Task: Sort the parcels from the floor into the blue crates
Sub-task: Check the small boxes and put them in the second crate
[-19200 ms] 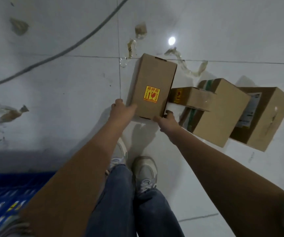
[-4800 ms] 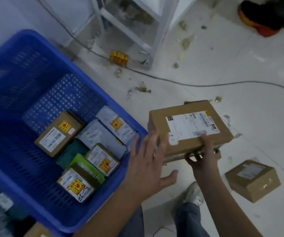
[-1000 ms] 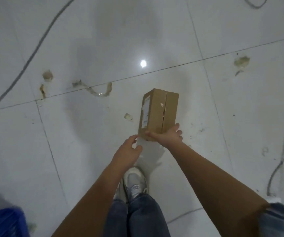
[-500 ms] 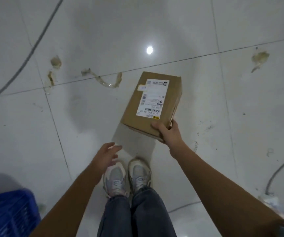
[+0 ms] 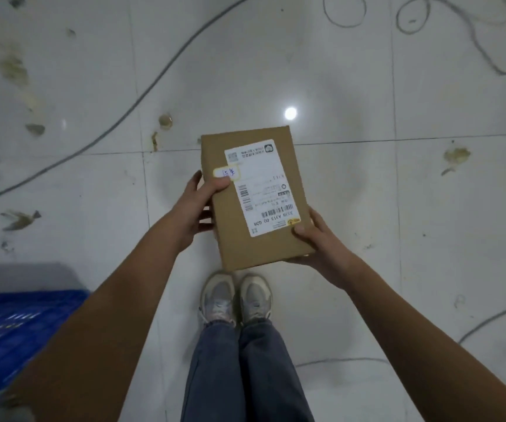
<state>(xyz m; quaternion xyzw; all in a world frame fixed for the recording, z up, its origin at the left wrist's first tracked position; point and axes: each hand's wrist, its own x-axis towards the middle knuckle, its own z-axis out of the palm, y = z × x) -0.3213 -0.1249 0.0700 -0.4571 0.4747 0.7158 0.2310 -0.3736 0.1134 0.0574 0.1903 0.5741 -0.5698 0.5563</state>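
Left hand (image 5: 198,205), right hand (image 5: 321,242), gripping parcel (image 5: 233,233)

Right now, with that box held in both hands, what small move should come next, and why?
Probably swing the cardboard box down-left toward the blue crate. The left hand and right hand already grip it off the floor, label up, and the crate sits at lower left.

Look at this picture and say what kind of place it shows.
Probably a parcel sorting room: a labelled cardboard parcel held in both hands, a blue crate at the lower left, and loose cables across a scuffed tiled floor.
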